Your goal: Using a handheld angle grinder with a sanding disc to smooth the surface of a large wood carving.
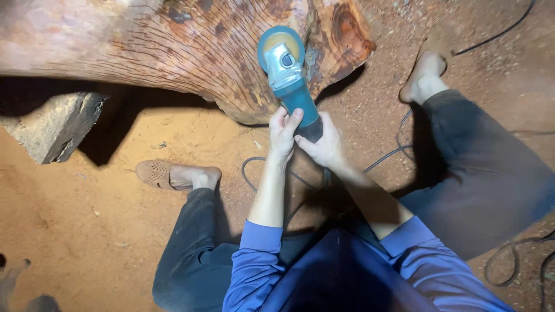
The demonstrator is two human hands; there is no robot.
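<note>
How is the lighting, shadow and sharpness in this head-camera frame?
Head view: warm light falls on the log and sandy ground; a deep black shadow lies under the log beside the block. The angle grinder and both hands, left hand and right hand, look sharp; frame edges bend slightly.

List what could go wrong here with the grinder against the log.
1. The power cord loops on the ground between the legs, right under the angle grinder; it could snag or get pulled toward the disc.
2. The left hand and right hand crowd the rear grip, so a kick off the log may be hard to control.
3. The feet wear only light slippers near the work.
</note>
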